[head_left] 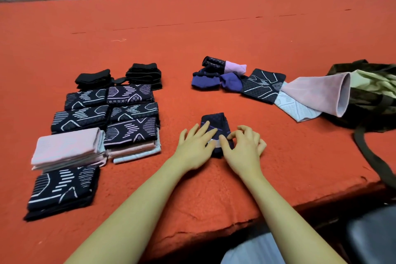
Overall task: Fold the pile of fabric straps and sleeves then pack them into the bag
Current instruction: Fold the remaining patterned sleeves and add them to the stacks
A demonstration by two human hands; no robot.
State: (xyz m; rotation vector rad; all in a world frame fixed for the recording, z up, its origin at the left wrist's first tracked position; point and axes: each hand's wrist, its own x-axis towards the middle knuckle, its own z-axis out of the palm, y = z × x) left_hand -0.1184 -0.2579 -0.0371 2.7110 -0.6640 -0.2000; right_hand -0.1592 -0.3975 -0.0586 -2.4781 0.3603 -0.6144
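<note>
- Head view has the dark sleeve [216,129] lying on the red table [214,38] right in front of the person, near the edge, between the folded stacks [102,126] on the left and the loose pile [235,79] on the right.
- Left hand [196,146] lies flat on it, fingers straight and spread; right hand [243,146] has its fingers curled, seemingly pinching the near hem.
- Looks like a fold in progress. Best bet: keep the left palm pinning the cloth, bring the hem over evenly, smooth out the crease before stacking.
- Bag [368,92] sits far right with a pink sleeve [317,94] hanging out of its mouth; nothing looks packed for good yet.
- Hard to tell: the sleeve's near end is under both hands, so how many folds it has is anyone's guess. Bag interior is hidden, and its strap [372,161] runs off the table.
</note>
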